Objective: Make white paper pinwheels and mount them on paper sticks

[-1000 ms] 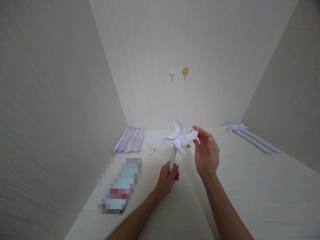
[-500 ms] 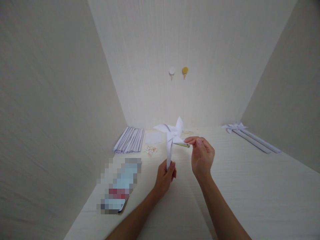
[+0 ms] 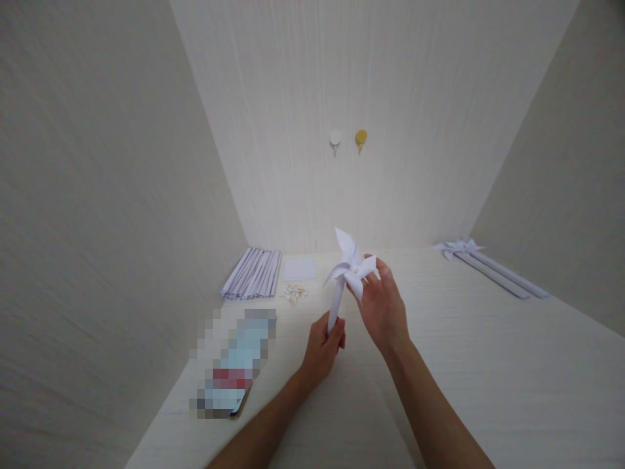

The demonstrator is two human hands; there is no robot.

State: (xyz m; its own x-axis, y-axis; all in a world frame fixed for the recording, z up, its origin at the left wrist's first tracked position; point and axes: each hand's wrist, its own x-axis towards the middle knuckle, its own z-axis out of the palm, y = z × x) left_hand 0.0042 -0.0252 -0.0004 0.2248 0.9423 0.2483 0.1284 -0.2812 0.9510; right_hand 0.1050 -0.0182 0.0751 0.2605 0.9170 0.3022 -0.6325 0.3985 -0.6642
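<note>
A white paper pinwheel (image 3: 352, 267) stands raised in front of me, tilted slightly right on its rolled-paper stick (image 3: 336, 304). Wrapped around the lower part of this stick is my left hand (image 3: 322, 348), closed. My right hand (image 3: 385, 309) is up at the pinwheel's right side, palm showing, with its fingers apart and reaching behind the blades. The blades hide some of those fingertips, so I cannot tell how firmly they touch the paper.
Paper sticks (image 3: 251, 273) lie in a row at back left, beside a square paper sheet (image 3: 299, 269) and a pile of small pale pieces (image 3: 295, 294). A blurred phone-like object (image 3: 237, 365) lies nearer. Finished pinwheels (image 3: 459, 247) rest at right. Two hooks (image 3: 361, 137) are on the back wall.
The pinwheel's head has turned and shifted right, and its stick now leans right. My right hand has moved left and up behind the blades, its fingers opening from a pinch. My left hand stays put.
</note>
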